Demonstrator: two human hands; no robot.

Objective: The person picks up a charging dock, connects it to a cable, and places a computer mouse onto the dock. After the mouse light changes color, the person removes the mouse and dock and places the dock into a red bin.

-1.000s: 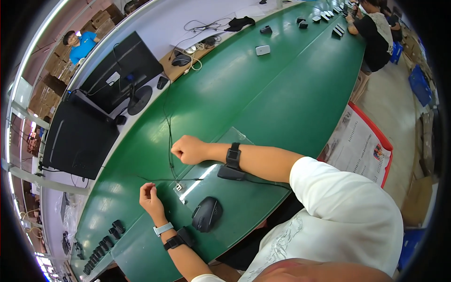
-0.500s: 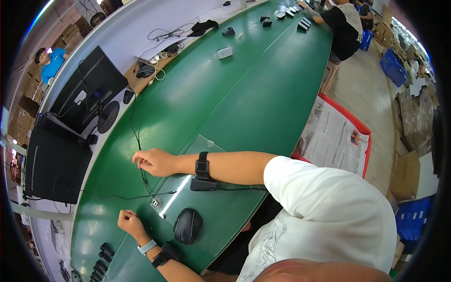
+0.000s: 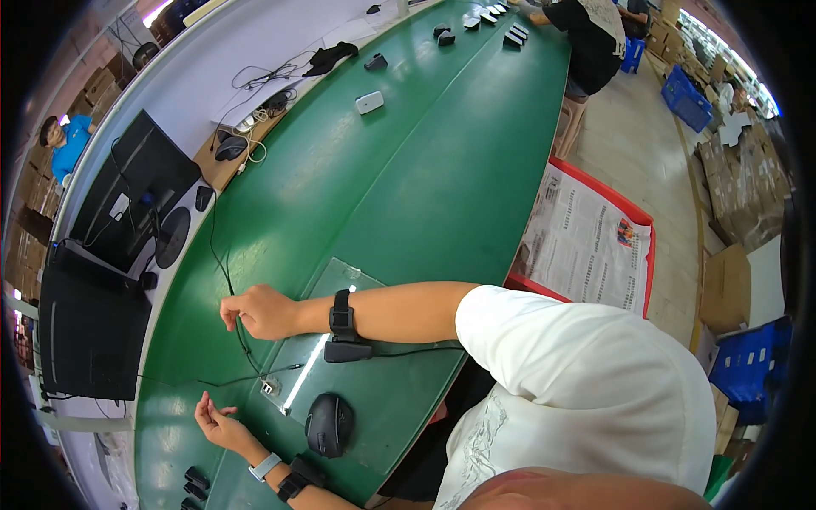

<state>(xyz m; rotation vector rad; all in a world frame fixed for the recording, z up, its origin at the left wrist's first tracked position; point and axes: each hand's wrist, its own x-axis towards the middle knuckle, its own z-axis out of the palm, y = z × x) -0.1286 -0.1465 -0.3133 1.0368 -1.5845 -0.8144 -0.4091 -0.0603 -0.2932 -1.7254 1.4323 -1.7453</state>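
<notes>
My right hand [image 3: 262,312] hangs over thin black cables [image 3: 223,268] on the green table, its fingers loosely bent and the thumb apart; I see nothing held. Nearer the lower edge, my left hand [image 3: 223,427] is raised with its fingers spread and holds nothing. Between my forearms, a black computer mouse [image 3: 329,425] lies on a clear sheet [image 3: 374,433]. Metal USB plugs [image 3: 269,387] rest by the sheet's left edge, where the cables end. A thin cable with a plug end [image 3: 293,366] lies close by. Both wrists wear black straps with small boxes; the left also has a pale band.
Two black monitors [image 3: 93,323] stand along the left. Several black mice [image 3: 195,478] lie at the lower left, more at the far end. A white box-shaped device [image 3: 369,103] is on the green table [image 3: 442,187]. A red tray [image 3: 650,263] with printed paper stands at right. A co-worker [image 3: 586,42] sits far off.
My left hand has opened from a closed fist. My right hand's fingers have dropped a little over the cables. The whole view has shifted, so the table's things sit further left.
</notes>
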